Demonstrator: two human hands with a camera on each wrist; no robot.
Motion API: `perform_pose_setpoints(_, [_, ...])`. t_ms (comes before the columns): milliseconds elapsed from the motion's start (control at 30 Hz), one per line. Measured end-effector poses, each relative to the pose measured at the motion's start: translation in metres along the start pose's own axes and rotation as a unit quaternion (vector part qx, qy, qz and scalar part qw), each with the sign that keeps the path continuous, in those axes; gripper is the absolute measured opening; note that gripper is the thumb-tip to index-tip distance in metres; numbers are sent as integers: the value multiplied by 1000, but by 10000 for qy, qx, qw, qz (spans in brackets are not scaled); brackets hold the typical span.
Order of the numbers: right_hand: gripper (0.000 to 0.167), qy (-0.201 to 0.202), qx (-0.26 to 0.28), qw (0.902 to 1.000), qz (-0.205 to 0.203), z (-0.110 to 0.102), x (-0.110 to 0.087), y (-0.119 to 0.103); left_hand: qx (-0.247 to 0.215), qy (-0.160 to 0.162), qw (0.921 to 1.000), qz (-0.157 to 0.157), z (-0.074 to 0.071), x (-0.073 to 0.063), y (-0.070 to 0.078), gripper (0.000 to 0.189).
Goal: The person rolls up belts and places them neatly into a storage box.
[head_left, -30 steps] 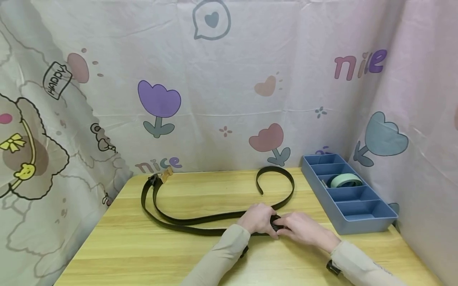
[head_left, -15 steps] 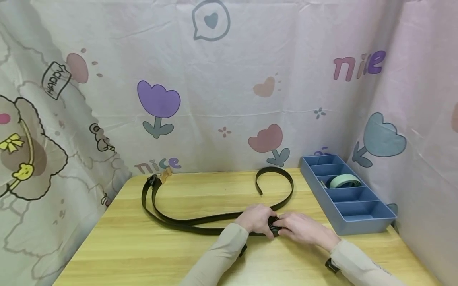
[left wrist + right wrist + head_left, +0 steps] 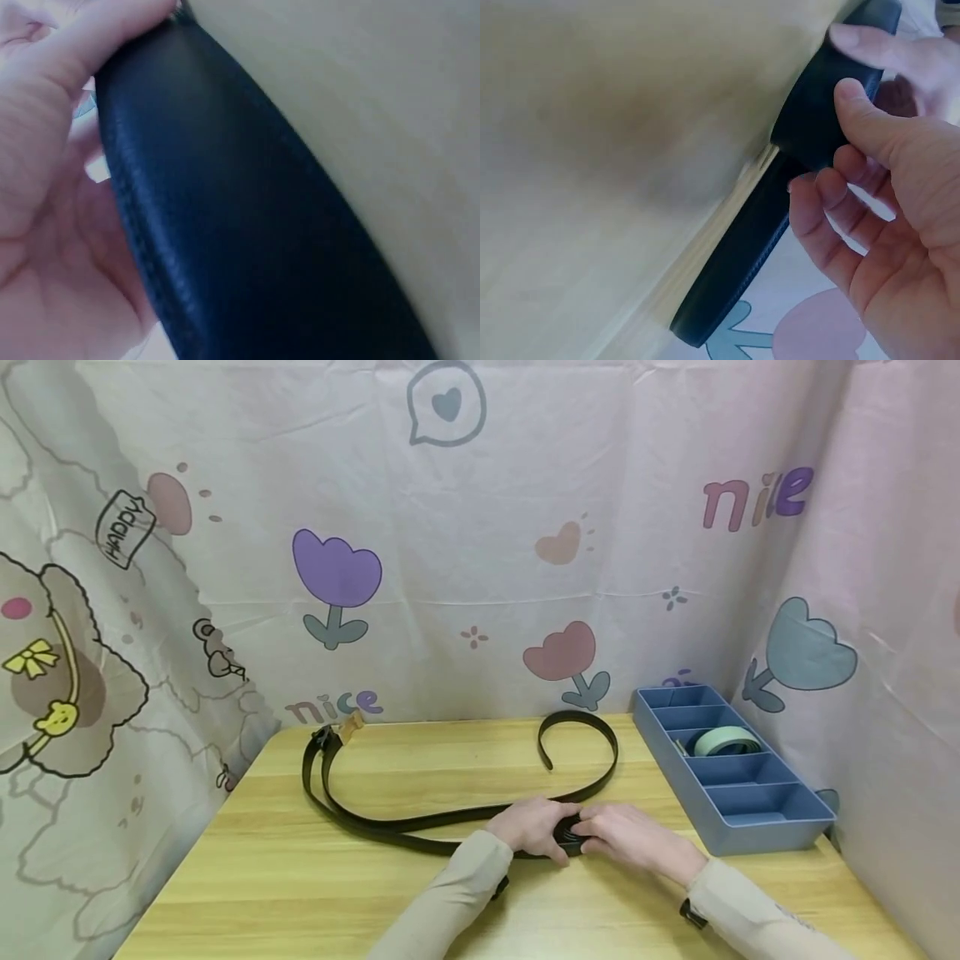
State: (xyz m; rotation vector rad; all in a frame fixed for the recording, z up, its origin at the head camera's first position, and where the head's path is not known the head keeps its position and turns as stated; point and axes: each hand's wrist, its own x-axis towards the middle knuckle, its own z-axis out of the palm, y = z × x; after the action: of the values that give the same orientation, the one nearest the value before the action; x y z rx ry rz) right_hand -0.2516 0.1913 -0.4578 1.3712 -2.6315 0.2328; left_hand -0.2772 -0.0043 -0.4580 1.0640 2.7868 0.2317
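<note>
Black leather belting [image 3: 420, 845] lies across the wooden table, part of it wound into a tight coil [image 3: 567, 833] between my two hands. From the left side of the coil my left hand [image 3: 531, 827] holds it, thumb toward me. My right hand [image 3: 633, 839] grips the coil's right side; in the right wrist view its thumb [image 3: 855, 101] presses the outer wrap. One strip runs leftward from the coil and another passes behind my left hand to a curled free tip [image 3: 550, 764]. At the far left are a black buckle [image 3: 322, 737] and a gold buckle [image 3: 350, 723].
A blue compartment tray [image 3: 712, 827] stands on the right of the table [image 3: 300, 902]. One compartment holds a rolled pale green belt [image 3: 726, 740] with a metal buckle beside it. A printed curtain [image 3: 465, 568] hangs behind and along both sides.
Both hands and the coil have shifted slightly left along the strip, the left hand most clearly. The far strips, the buckles and the tray stay where they were.
</note>
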Motion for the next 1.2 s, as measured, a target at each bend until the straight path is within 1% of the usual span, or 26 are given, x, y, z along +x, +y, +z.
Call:
perform_pose_setpoints(33, [5,-35,-15,10000,38,0,1,0,-111,-59,9999,-37,-1,0,-1,64])
perform_pose_setpoints(67, [6,-51,-70,9999,56,0,1,0,-163,-64,9998,-64,-1,0,-2,64])
perform_pose_setpoints(100, [6,-63,-134,9999,73,0,2,0,-139,-8,9999,-80,-1,0,-3,62])
perform_pose_setpoints(233, [9,-28,-304,9994,132,2,7,-6,-43,425,9989,-167,0,0,-3,40])
perform_pose_setpoints(300, [12,39,-366,9992,128,5,9,-8,97,635,9978,-168,1,0,-3,36])
perform_pose_setpoints(367, [13,74,-353,9993,127,7,11,-10,225,749,9968,-152,3,-1,-3,37])
perform_pose_setpoints(400, [13,92,-354,9993,113,8,12,-11,291,731,9968,-142,3,-2,-3,39])
perform_pose_setpoints(467, [13,98,-371,9992,108,9,13,-11,278,564,9980,-117,1,-3,-3,41])
perform_pose_setpoints(600, [12,80,-311,9993,168,8,13,-12,-88,142,9999,-23,-4,-5,-6,46])
perform_pose_setpoints(667, [12,61,-246,9994,238,8,13,-12,-315,133,9994,11,-5,-5,-7,47])
perform_pose_setpoints(700, [13,57,-209,9994,270,8,13,-12,-354,177,9992,33,-6,-4,-7,46])
perform_pose_setpoints(800, [15,92,-128,9994,305,10,14,-13,-323,364,9988,10,-5,-4,-6,33])
perform_pose_setpoints(900, [16,149,-54,9996,233,12,15,-12,-206,494,9986,-37,-4,-5,-5,33])
perform_pose_setpoints(933, [14,154,-19,9997,189,12,15,-12,-205,492,9986,-50,-3,-5,-6,34])
perform_pose_setpoints(1000, [11,107,66,9998,130,11,16,-11,-230,441,9988,-8,-3,-6,-8,37])
perform_pose_setpoints(1067, [8,19,133,9998,114,10,16,-10,-331,277,9990,66,-3,-7,-11,43])
perform_pose_setpoints(1133, [7,-87,175,9997,158,8,16,-10,-459,94,9988,150,-3,-9,-13,53])
perform_pose_setpoints(1200, [7,-167,127,9995,231,7,16,-11,-584,7,9981,185,-3,-9,-15,60])
